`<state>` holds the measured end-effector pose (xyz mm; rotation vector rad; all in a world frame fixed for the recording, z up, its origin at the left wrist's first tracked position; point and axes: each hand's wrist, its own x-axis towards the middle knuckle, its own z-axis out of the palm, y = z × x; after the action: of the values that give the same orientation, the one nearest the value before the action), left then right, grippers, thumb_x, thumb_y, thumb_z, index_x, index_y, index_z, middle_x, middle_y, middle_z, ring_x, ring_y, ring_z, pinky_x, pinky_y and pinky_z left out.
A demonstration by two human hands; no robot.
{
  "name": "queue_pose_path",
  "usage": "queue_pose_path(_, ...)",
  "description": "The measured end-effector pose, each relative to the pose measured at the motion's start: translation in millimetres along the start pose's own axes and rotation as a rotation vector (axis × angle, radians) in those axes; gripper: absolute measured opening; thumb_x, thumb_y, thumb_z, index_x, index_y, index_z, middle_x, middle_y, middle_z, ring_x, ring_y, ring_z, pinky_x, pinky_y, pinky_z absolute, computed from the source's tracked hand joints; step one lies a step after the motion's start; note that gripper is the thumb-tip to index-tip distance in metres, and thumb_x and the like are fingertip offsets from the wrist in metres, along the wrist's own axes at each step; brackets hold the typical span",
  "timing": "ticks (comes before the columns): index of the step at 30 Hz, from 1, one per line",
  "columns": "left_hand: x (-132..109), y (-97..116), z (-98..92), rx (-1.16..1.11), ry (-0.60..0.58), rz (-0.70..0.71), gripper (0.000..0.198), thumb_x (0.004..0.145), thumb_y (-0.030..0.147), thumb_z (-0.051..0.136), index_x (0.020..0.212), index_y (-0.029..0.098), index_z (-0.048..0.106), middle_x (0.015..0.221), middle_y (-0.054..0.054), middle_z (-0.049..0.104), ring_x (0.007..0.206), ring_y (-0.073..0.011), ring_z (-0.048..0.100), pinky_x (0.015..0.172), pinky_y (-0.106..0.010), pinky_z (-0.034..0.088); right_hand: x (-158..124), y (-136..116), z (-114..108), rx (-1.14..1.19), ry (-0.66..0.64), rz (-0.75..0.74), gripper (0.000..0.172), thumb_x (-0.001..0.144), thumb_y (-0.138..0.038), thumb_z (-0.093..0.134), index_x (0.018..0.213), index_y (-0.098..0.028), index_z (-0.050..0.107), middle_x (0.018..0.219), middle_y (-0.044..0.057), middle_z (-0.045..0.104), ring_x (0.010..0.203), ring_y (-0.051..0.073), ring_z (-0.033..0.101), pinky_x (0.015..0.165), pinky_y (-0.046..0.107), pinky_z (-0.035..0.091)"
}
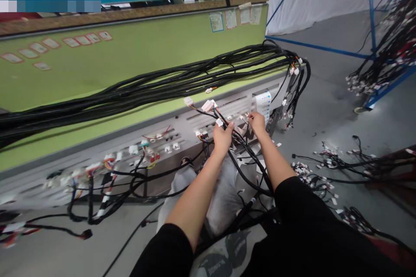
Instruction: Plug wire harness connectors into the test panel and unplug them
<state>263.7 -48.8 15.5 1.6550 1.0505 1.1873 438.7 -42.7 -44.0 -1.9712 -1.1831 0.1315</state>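
My left hand (222, 139) is closed around a black-sleeved wire harness (248, 151), with the thumb pointing up and away from me. White connectors (207, 106) on short loose wires fan out beyond it, over the grey fixture board (186, 126). To its right, my right hand (258, 125) pinches a small white connector (244, 118) close to the board; the fingertips partly cover it. The harness hangs down between my forearms toward my lap. Several plugs and sockets, such as a white block (176, 146), sit along the board left of my hands.
Long black cable bundles (156, 78) lie along the ledge of the green bench panel (156, 52). A blue-and-white label sheet (263, 103) is at the board's right end. More harnesses (325, 156) lie on the floor at right, near a blue rack (372, 8).
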Motion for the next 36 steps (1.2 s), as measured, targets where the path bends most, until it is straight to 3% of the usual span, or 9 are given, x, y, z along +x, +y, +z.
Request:
queue_pose_path(12,-3.7,2.5,0.2,-0.056,-0.014,0.018,0.010,0.074,0.024,0.059,0.073,0.017,0.052,0.054,0.003,0.055,0.050,-0.0142,0.056,0.056,-0.026,0.042,7.5,7.3,-1.4,-0.051,-0.016,-0.016,0.018,0.065,-0.010,0.045,0.077,-0.016,0.057,0.069,0.002,0.057,0.065,0.014,0.046,0.066,0.024,0.035)
queue_pose_path(23,-9.7,12.4,0.2,-0.096,-0.071,0.024,0.011,0.074,0.026,0.060,0.075,0.017,0.054,0.054,0.002,0.058,0.051,-0.0145,0.058,0.057,-0.025,0.044,15.1,1.3,4.0,-0.073,0.046,0.070,0.024,0.071,-0.013,0.051,0.095,-0.012,0.053,0.084,0.007,0.060,0.075,0.016,0.050,0.072,0.027,0.038)
queue_pose_path(26,-11.1,12.9,2.8,-0.192,-0.131,0.022,0.015,0.074,0.029,0.060,0.081,0.016,0.055,0.059,0.000,0.060,0.053,-0.0154,0.060,0.058,-0.027,0.047,14.1,-1.4,-5.4,-0.072,0.035,0.055,0.025,0.072,-0.015,0.054,0.097,-0.013,0.054,0.086,0.008,0.061,0.076,0.017,0.052,0.073,0.028,0.039)
queue_pose_path(29,-12.4,12.9,4.2,-0.216,-0.167,0.016,0.020,0.076,0.031,0.059,0.088,0.016,0.057,0.060,-0.001,0.062,0.054,-0.0160,0.061,0.059,-0.028,0.048,10.7,-18.3,-26.0,-0.064,0.018,0.037,0.014,0.074,-0.020,0.055,0.086,-0.015,0.059,0.083,0.008,0.062,0.079,0.019,0.054,0.075,0.030,0.039)
queue_pose_path(32,-11.8,11.9,3.4,-0.206,-0.202,0.013,0.025,0.077,0.032,0.057,0.096,0.015,0.057,0.059,-0.001,0.064,0.057,-0.0173,0.063,0.062,-0.029,0.049,4.2,-54.7,-47.1,0.224,-0.065,-0.094,0.015,0.079,-0.027,0.050,0.083,-0.017,0.061,0.084,0.006,0.063,0.081,0.018,0.055,0.076,0.029,0.041)
queue_pose_path(36,-8.7,10.2,0.7,-0.172,-0.304,0.033,0.027,0.079,0.034,0.056,0.096,0.014,0.060,0.060,-0.004,0.066,0.062,-0.0196,0.064,0.064,-0.031,0.050,-7.6,-106.4,-58.3,0.800,-0.451,-0.199,0.025,0.077,-0.030,0.055,0.099,-0.019,0.061,0.087,0.002,0.063,0.079,0.014,0.057,0.069,0.024,0.044)
